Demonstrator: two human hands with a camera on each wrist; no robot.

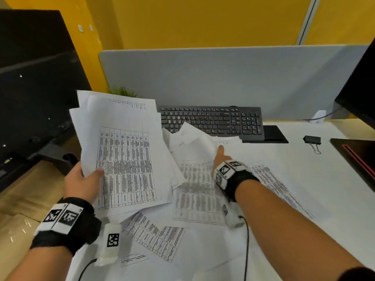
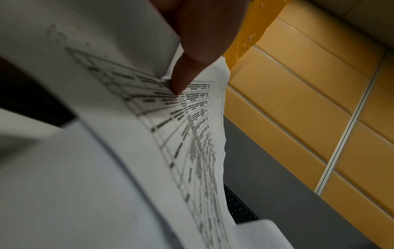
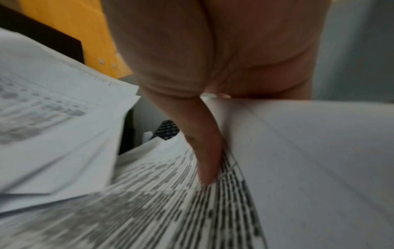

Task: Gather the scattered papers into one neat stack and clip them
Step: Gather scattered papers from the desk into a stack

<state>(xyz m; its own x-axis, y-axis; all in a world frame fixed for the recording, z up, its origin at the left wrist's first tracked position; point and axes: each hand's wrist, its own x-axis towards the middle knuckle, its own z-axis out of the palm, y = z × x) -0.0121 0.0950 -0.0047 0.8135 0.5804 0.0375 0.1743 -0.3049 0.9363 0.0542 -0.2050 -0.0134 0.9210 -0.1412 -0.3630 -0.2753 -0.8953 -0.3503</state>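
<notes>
My left hand [image 1: 91, 175] holds a loose bundle of printed sheets [image 1: 125, 155] up over the desk's left side, gripping it at its lower left corner. In the left wrist view its thumb [image 2: 181, 84] presses on the top sheet [image 2: 149, 134]. My right hand [image 1: 220, 155] reaches to the middle of the desk and pinches a curled, lifted sheet [image 1: 192, 140]. In the right wrist view the thumb [image 3: 204, 160] lies along that sheet's edge [image 3: 309, 160]; the fingers are hidden behind it. More printed sheets [image 1: 198, 195] lie scattered flat. A black binder clip [image 1: 312, 140] lies at the right.
A black keyboard [image 1: 211, 120] stands behind the papers, below a grey partition [image 1: 223, 78]. A dark monitor [image 1: 30, 88] fills the left side, and another screen [image 1: 361, 88] and a dark laptop [image 1: 357, 157] the right. The white desk [image 1: 314, 209] shows bare near the clip.
</notes>
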